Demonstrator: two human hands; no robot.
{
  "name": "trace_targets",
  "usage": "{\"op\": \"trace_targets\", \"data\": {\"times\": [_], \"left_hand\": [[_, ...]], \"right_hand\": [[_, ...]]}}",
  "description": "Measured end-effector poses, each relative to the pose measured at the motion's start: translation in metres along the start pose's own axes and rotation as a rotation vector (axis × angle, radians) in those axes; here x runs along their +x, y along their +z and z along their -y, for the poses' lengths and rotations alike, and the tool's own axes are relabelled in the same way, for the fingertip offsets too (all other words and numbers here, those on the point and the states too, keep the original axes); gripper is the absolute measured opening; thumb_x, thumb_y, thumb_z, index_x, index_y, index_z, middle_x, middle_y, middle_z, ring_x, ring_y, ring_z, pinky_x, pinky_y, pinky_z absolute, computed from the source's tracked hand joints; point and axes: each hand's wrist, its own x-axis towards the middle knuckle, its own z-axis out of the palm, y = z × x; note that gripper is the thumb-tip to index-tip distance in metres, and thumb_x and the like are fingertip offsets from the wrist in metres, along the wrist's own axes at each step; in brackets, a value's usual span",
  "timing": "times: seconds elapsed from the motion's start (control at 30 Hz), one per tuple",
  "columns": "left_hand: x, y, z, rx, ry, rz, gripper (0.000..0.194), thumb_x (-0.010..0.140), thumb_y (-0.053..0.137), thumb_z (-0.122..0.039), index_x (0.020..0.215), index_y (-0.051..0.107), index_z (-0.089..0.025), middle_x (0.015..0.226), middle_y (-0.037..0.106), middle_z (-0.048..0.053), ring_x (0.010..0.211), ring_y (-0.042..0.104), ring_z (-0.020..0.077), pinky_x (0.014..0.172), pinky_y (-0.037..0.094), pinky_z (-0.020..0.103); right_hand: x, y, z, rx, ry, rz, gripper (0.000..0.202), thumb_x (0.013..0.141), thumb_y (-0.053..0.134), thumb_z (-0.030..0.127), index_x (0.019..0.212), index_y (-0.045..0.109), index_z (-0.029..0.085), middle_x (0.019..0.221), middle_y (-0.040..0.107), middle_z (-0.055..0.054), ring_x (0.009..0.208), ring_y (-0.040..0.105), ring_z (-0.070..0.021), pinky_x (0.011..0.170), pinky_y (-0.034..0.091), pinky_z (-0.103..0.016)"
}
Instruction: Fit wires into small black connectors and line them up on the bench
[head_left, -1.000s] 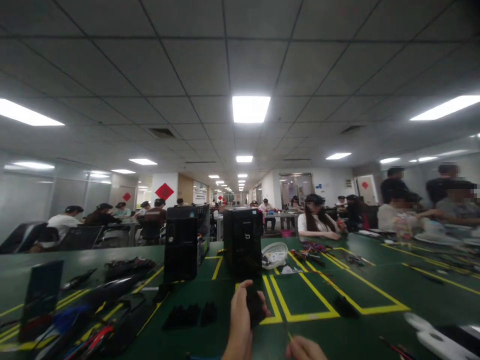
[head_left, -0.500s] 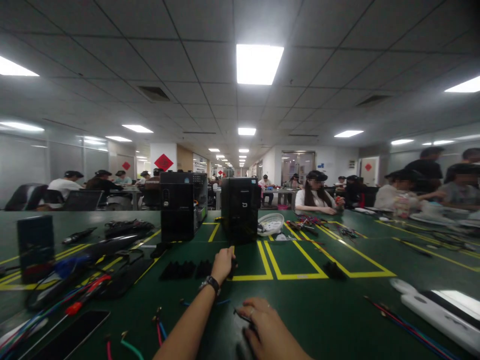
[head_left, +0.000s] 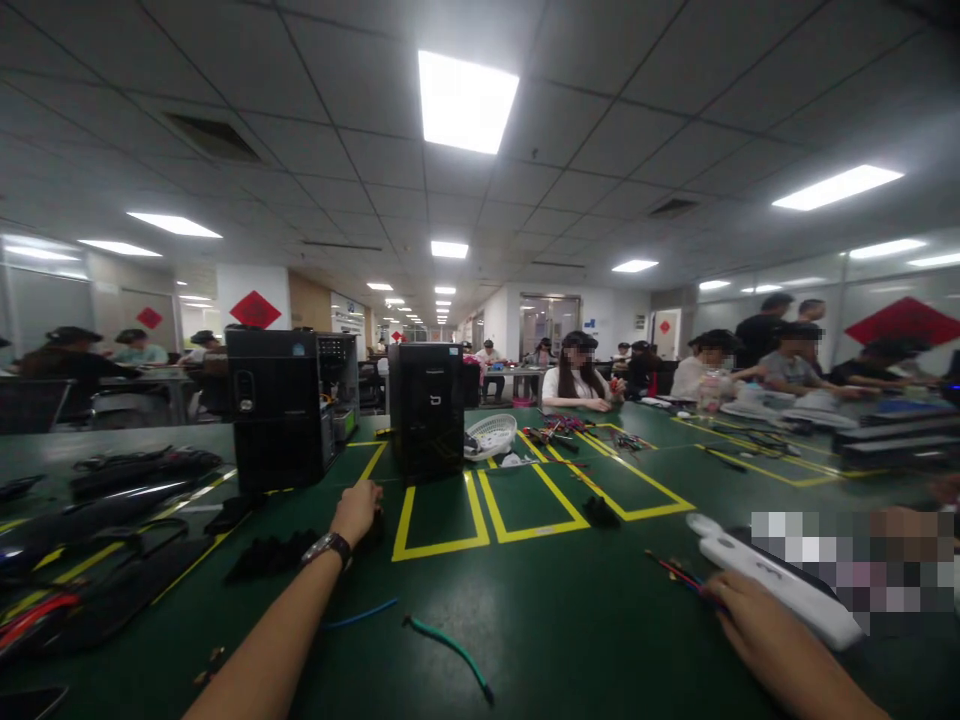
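Observation:
My right hand (head_left: 757,620) is over a bundle of red and blue wires (head_left: 671,572), its fingers closed around them; their far ends stick out to the left. My left hand (head_left: 356,515), with a dark watch on the wrist, is on the table in front of the right computer case. Its fingers are curled beside a dark thing that they mostly hide. A black bumpy piece (head_left: 266,558) lies to the left of that wrist. Between my arms are a green wire (head_left: 454,645) and a blue wire (head_left: 364,613).
Two black computer cases (head_left: 274,410) stand at the table's middle. A white basket (head_left: 491,437) and loose wires (head_left: 559,430) lie behind yellow tape outlines. A white power strip (head_left: 780,580) is at the right, beside another person's blurred hands. Cables (head_left: 142,470) cover the left. A person (head_left: 577,375) sits opposite.
The view has turned to the right. My right hand has moved from the near middle of the table to the wires at the right. My left hand stays at about the same place.

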Motion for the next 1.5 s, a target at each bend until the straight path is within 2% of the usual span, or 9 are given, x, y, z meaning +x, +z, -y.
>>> {"op": "trace_targets", "data": {"times": [0.27,0.47,0.57,0.73,0.93,1.07,1.2,1.33,1.5], "left_hand": [[-0.001,0.028,-0.006,0.115,-0.067,-0.063,0.032,0.086,0.054,-0.034,0.113,0.054,-0.017,0.112,0.059,0.007,0.093,0.06,0.0184,0.079,0.052,0.039],[-0.025,0.028,-0.021,0.355,0.213,-0.149,0.03,0.09,0.031,-0.015,0.103,0.058,-0.016,0.122,0.051,0.015,0.118,0.042,0.0292,0.092,0.036,0.049],[-0.034,0.021,-0.032,0.426,0.411,-0.055,0.034,0.088,0.029,-0.013,0.107,0.057,-0.019,0.116,0.055,0.012,0.114,0.045,0.0238,0.093,0.035,0.039],[-0.051,0.013,-0.031,0.549,0.647,0.229,0.025,0.085,0.045,-0.039,0.103,0.061,-0.031,0.106,0.064,0.0,0.102,0.053,0.0184,0.091,0.035,0.031],[-0.055,0.001,0.0,0.693,0.554,0.17,0.038,0.089,0.03,-0.035,0.112,0.059,-0.024,0.113,0.062,0.009,0.11,0.05,0.026,0.098,0.027,0.049],[-0.043,0.007,-0.012,0.714,0.488,0.09,0.038,0.087,0.035,-0.037,0.108,0.06,-0.019,0.121,0.058,0.014,0.119,0.043,0.0323,0.098,0.022,0.058],[-0.039,0.054,-0.073,0.61,0.556,0.099,0.046,0.088,0.03,-0.04,0.123,0.048,-0.016,0.131,0.05,0.015,0.124,0.039,0.0299,0.098,0.029,0.051],[-0.043,0.141,-0.157,0.437,0.668,0.212,0.057,0.086,0.033,-0.052,0.13,0.04,-0.018,0.136,0.047,0.012,0.126,0.038,0.0229,0.102,0.029,0.034],[-0.065,0.24,-0.238,0.265,0.644,0.363,0.072,0.077,0.041,-0.065,0.128,0.042,-0.013,0.133,0.048,0.021,0.121,0.043,0.0359,0.092,0.036,0.046]], "right_hand": [[-0.002,0.026,-0.011,-0.027,-0.05,-0.026,0.029,0.073,0.05,0.02,0.092,0.071,0.024,0.105,0.067,-0.01,0.099,0.062,-0.0271,0.087,0.051,-0.042],[-0.003,0.026,-0.009,-0.025,-0.038,-0.037,0.026,0.078,0.049,0.028,0.092,0.071,0.024,0.107,0.066,-0.009,0.099,0.061,-0.0256,0.089,0.05,-0.042],[-0.002,0.027,-0.008,-0.028,-0.037,-0.042,0.026,0.076,0.05,0.026,0.089,0.072,0.023,0.105,0.066,-0.011,0.098,0.061,-0.0264,0.087,0.051,-0.042],[-0.002,0.028,-0.004,-0.024,-0.067,-0.102,0.024,0.075,0.051,0.024,0.088,0.071,0.024,0.102,0.067,-0.01,0.095,0.062,-0.027,0.084,0.051,-0.044],[-0.01,0.016,0.017,-0.012,-0.036,-0.117,0.028,0.081,0.04,0.013,0.087,0.067,0.02,0.099,0.064,-0.01,0.094,0.059,-0.0244,0.082,0.048,-0.041],[-0.011,0.012,0.026,-0.024,-0.002,-0.086,0.03,0.083,0.037,0.011,0.091,0.065,0.019,0.101,0.062,-0.01,0.096,0.056,-0.0245,0.083,0.046,-0.042],[-0.013,0.01,0.028,-0.09,0.064,-0.112,0.028,0.083,0.04,0.013,0.096,0.064,0.018,0.103,0.061,-0.01,0.098,0.054,-0.0273,0.083,0.045,-0.044],[-0.016,0.007,0.025,-0.102,0.177,-0.102,0.025,0.083,0.043,0.016,0.097,0.063,0.016,0.098,0.062,-0.011,0.094,0.055,-0.028,0.081,0.046,-0.045],[-0.017,0.008,0.017,-0.002,0.215,-0.044,0.027,0.085,0.04,0.015,0.099,0.064,0.018,0.099,0.062,-0.012,0.092,0.058,-0.0263,0.081,0.047,-0.043]]}}
